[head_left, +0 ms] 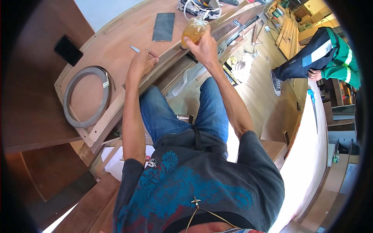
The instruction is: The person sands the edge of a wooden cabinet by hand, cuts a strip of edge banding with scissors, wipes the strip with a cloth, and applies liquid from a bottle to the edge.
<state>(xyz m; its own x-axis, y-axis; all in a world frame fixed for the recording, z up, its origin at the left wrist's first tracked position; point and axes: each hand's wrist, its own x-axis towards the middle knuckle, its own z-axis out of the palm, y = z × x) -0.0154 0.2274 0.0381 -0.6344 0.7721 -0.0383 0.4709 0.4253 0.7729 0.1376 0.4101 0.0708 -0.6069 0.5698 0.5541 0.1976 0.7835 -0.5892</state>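
Note:
My right hand grips a clear plastic bag of amber liquid, its crumpled top pointing away from me. My left hand rests closed at the edge of the wooden panel. A short pale blade sticks out on the left side of its curled fingers; the handle is hidden by the hand. Beyond both hands lies a dark grey rectangular sheet, flat on the panel. On the near left part of the panel sits a coiled grey edging strip.
A black phone lies on the brown surface at left. Cables and a patterned bag sit at the far edge. At right stands a person in a green jacket, near a blue-handled saw. Boards lie farther off.

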